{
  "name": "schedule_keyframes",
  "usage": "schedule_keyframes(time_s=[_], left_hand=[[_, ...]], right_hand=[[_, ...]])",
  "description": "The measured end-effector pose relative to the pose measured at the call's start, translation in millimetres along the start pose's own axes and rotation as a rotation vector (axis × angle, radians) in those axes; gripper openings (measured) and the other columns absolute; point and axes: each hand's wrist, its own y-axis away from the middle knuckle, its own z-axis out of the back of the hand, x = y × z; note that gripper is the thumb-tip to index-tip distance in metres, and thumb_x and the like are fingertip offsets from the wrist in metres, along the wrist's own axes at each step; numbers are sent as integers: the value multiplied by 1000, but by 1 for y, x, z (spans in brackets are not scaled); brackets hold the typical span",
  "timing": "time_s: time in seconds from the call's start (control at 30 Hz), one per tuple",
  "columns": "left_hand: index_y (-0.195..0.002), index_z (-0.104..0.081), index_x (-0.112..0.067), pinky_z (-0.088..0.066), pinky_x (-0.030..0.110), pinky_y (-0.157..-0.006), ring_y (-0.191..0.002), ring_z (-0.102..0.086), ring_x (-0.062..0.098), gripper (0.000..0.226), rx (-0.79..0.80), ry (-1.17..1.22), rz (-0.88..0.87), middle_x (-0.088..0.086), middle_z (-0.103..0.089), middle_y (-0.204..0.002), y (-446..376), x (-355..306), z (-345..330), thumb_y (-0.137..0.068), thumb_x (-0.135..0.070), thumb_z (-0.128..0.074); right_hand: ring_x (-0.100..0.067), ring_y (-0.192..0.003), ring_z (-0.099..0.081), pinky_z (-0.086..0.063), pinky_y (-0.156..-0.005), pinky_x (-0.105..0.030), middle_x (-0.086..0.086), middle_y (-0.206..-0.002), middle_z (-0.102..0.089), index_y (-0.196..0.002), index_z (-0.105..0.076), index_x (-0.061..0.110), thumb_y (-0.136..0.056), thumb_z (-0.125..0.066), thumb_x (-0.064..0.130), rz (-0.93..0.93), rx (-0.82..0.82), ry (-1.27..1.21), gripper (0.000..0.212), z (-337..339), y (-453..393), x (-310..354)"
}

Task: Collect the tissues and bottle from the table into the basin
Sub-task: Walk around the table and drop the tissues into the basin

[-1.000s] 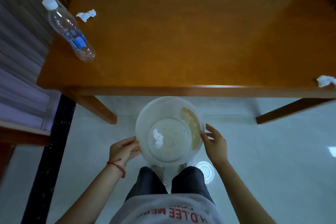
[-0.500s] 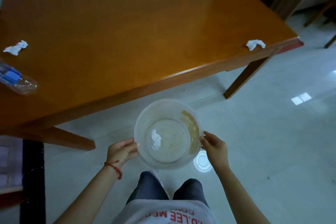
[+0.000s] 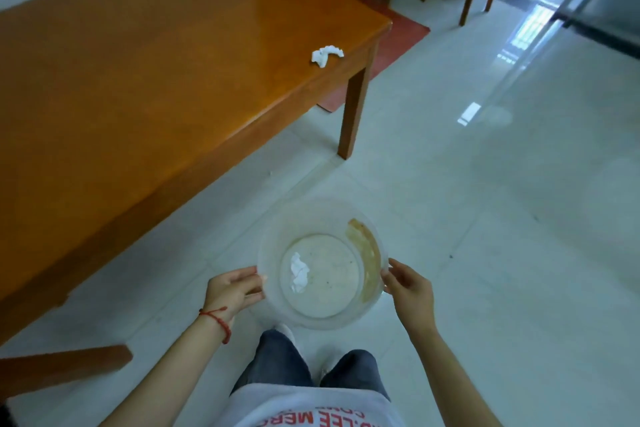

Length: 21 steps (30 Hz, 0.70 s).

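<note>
- The left hand [image 3: 232, 291] and right hand [image 3: 410, 291] gripped the translucent basin [image 3: 320, 215] by opposite rims.
- One crumpled tissue [image 3: 299, 272] lay inside.
- Another tissue [image 3: 326, 55] remained near the table [image 3: 138, 62] corner; the bottle was out of view.

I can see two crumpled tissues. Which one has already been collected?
The tissue in the basin, lying on the basin's floor. The other tissue lies on the table near its corner.
</note>
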Motion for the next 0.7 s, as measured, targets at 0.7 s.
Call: schedule_keyframes(time_s=[0.7], left_hand=[[-103,-62,6,-59,23,-55,-79,-65,29,28,450,-325,47,16,-68,-85,-30,-32,-171,-75,7,-67]], right_hand=[[-14,-85,-69,-55,-88,-43,1,-93,-72,-112,-66,14,-83,-66,20,-166,-532,-216,29,97,20,-52]])
